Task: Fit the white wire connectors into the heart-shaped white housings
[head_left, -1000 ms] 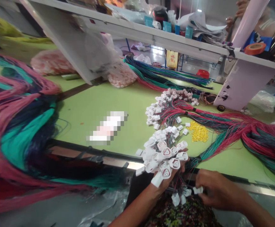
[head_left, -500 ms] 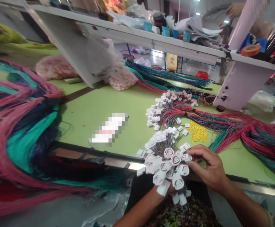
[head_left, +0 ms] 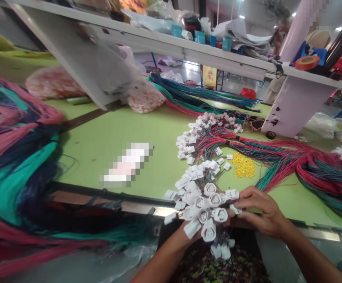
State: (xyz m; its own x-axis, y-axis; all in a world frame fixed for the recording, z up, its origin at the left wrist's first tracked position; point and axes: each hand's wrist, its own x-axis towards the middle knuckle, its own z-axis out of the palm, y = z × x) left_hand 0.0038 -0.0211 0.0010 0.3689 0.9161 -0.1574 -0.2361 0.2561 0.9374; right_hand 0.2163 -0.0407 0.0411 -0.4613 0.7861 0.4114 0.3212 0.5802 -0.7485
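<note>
A cluster of white plastic connectors (head_left: 203, 208) with triangular faces, trailing thin red and green wires, is held in the air just over the front edge of the green surface (head_left: 108, 157). The left hand (head_left: 190, 236) has a closed grip beneath the cluster, mostly hidden by it. The right hand (head_left: 260, 210) has a narrow grip, pinching one small white connector (head_left: 235, 209) at the cluster's side. More wired white connectors (head_left: 200, 145) lie on the surface beyond, beside a heap of small yellow pieces (head_left: 243, 165).
</note>
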